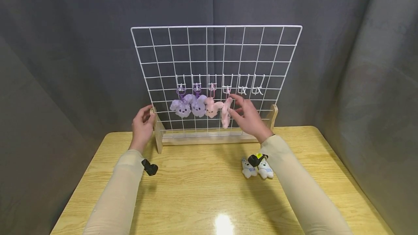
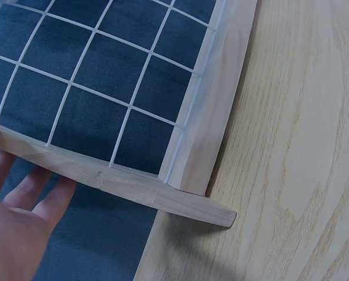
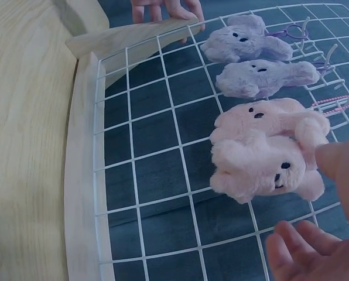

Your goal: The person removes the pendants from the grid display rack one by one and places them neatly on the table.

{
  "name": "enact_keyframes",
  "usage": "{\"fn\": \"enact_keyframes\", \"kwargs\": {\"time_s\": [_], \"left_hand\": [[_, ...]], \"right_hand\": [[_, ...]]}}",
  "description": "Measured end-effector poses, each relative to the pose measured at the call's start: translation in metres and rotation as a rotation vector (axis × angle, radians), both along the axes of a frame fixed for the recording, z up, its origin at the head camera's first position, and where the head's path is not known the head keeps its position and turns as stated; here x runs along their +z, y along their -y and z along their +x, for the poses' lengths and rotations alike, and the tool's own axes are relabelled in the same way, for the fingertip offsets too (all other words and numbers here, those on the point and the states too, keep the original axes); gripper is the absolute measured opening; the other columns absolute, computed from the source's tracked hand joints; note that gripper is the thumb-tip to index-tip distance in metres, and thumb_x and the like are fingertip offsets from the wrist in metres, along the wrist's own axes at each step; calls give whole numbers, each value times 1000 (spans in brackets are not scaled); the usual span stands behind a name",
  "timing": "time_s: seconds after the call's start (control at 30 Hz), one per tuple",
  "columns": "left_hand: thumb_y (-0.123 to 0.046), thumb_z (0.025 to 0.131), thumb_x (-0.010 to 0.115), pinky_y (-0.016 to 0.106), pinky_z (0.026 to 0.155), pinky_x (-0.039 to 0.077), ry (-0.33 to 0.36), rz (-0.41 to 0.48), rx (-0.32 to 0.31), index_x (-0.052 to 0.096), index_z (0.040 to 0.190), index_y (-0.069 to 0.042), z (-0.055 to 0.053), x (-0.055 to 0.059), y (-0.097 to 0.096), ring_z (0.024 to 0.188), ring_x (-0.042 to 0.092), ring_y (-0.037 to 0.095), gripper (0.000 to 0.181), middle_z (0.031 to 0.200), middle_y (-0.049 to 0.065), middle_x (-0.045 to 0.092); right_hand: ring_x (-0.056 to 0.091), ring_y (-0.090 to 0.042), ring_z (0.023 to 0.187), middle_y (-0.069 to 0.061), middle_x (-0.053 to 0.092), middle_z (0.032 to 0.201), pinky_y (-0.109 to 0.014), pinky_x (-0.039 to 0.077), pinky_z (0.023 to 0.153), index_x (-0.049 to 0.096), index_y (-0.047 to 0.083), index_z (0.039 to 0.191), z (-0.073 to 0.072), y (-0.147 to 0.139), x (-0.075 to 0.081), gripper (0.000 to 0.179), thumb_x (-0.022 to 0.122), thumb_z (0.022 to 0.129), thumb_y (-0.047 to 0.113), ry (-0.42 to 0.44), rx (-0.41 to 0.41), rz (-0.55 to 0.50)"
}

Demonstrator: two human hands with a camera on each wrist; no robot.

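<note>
On the left, my left hand grips the upper end of the wooden stand's side post, thumb on one side and fingers on the other. A white wire grid rack stands in that frame. My right hand is at the pink plush keychain on the fourth hook, which hangs turned sideways. In the right wrist view its thumb is against or very near the plush's ear, and the other fingers are apart from it. Beside it hang another pink plush and two purple plush keychains.
Two white hooks on the right of the row carry nothing. Two white plush toys with blue details lie on the wooden table, partly behind the right wrist's camera. A grey curtain hangs behind the rack.
</note>
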State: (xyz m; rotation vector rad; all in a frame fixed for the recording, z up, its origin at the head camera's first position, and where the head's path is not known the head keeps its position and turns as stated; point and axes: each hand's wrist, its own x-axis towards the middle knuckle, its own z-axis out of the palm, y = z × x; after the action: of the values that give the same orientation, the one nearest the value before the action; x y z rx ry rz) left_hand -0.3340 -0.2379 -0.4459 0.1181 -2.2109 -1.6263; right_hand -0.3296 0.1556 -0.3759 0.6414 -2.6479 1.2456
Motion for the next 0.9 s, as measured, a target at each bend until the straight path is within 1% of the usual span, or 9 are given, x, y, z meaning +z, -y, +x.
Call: {"fn": "enact_keyframes", "kwargs": {"time_s": [0.13, 0.27, 0.4, 0.53, 0.67, 0.77, 0.9], "left_hand": [[-14, 109, 58, 46, 111, 48, -1, -5, 4, 58, 148, -15, 0, -1, 0, 131, 61, 27, 39, 141, 14, 64], [-14, 109, 59, 45, 112, 47, -2, -7, 2, 58, 148, -16, -1, -2, 0, 132, 61, 26, 39, 141, 14, 64], [-16, 109, 58, 43, 108, 49, 7, -9, 0, 57, 148, -17, 0, -2, 1, 133, 60, 26, 39, 143, 12, 63], [-18, 109, 58, 37, 99, 51, 13, -9, -1, 58, 148, -18, 0, -2, 1, 132, 61, 27, 39, 143, 11, 64], [-19, 110, 58, 32, 96, 51, 12, -13, -5, 57, 149, -18, 0, -3, 1, 132, 61, 27, 39, 144, 11, 63], [-18, 110, 58, 31, 96, 51, 5, -15, -6, 56, 150, -17, 0, -3, 2, 132, 61, 26, 40, 144, 11, 63], [-17, 110, 58, 27, 93, 50, 0, -15, -1, 57, 149, -17, 0, -3, 2, 132, 61, 26, 40, 142, 12, 64]], "right_hand": [[64, -45, 121, -31, 43, 150, -58, 51, 101, 37, 19, 163, 0, 1, 2, 61, 60, 108, 24, 10, 20, 30], [63, -44, 122, -31, 40, 152, -57, 53, 98, 39, 21, 163, 0, 3, 5, 60, 61, 107, 28, 43, 12, 56], [61, -46, 125, -31, 37, 154, -56, 55, 94, 44, 18, 159, 1, 4, 6, 57, 62, 106, 31, 75, 6, 62], [61, -44, 124, -29, 40, 150, -56, 55, 93, 50, 13, 153, 1, 4, 6, 53, 64, 105, 31, 70, 11, 53], [61, -46, 124, -28, 43, 145, -57, 54, 97, 55, 11, 145, 2, 4, 6, 47, 67, 104, 30, 67, 14, 39], [61, -47, 125, -26, 43, 143, -56, 53, 99, 59, 11, 138, 4, 4, 6, 42, 69, 102, 30, 74, 13, 26], [58, -40, 127, -23, 43, 142, -52, 53, 104, 63, 9, 129, 7, 5, 7, 36, 72, 101, 31, 80, 3, -5]]}}
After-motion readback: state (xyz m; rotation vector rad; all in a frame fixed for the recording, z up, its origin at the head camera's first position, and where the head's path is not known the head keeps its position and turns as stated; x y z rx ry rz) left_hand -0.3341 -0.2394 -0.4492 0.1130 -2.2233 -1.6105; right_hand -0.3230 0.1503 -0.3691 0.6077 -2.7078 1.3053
